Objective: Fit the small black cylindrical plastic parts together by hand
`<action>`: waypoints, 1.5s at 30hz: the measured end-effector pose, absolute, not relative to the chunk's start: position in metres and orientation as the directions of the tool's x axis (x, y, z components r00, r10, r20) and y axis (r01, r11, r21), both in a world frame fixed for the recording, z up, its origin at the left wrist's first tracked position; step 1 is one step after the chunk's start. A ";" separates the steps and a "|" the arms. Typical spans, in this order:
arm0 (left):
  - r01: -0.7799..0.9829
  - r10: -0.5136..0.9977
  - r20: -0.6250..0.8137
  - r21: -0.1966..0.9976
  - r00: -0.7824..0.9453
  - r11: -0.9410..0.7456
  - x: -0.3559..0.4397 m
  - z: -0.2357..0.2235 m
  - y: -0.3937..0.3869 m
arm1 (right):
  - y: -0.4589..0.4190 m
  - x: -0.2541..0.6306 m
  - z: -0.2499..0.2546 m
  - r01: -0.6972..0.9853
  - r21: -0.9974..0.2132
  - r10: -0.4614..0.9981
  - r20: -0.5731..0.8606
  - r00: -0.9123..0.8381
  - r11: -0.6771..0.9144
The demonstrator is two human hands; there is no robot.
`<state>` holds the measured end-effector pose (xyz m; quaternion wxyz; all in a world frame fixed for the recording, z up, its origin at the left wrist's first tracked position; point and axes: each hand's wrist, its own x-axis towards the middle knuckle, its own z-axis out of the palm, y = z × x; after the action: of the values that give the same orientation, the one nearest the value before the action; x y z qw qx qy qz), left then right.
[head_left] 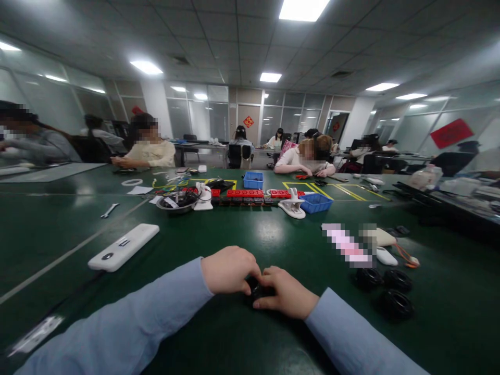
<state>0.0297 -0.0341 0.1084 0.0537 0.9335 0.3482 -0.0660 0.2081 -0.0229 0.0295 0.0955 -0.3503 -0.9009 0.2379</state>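
Both my hands meet low in the middle of the green table [273,234]. My left hand [228,270] is curled into a fist and my right hand [287,292] is curled beside it. Between their fingers sits a small black part [254,291], mostly hidden, and both hands grip it. Light blue sleeves cover both forearms. Three black rings [385,289] lie on the table to the right of my right hand.
A white power strip [123,247] lies to the left. Farther back are a bowl of parts [175,202], red blocks [245,193], two blue bins [315,202] and white clamps [292,205]. Several people sit at the far side and at other tables.
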 end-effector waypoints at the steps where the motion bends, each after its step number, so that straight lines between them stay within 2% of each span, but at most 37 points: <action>1: 0.662 0.649 -0.156 0.053 0.745 -0.748 0.030 0.108 -0.035 | -0.023 0.208 0.029 0.582 -0.499 0.675 0.006 -0.738 0.641; 28: 0.646 0.639 -0.109 0.052 0.762 -0.762 0.030 0.105 -0.037 | -0.022 0.207 0.030 0.587 -0.508 0.681 -0.001 -0.732 0.630; 36: 0.708 0.701 -0.113 0.025 0.704 -0.706 0.034 0.103 -0.039 | -0.023 0.207 0.031 0.599 -0.483 0.686 0.006 -0.727 0.639; 45: 0.761 0.762 -0.142 -0.072 0.632 -0.644 0.046 0.106 -0.050 | -0.021 0.208 0.027 0.578 -0.478 0.669 0.030 -0.742 0.662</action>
<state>0.0456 -0.0500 0.1064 -0.0027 0.9032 0.4216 -0.0799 0.2081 -0.0213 0.0274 0.1019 -0.3442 -0.9058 0.2252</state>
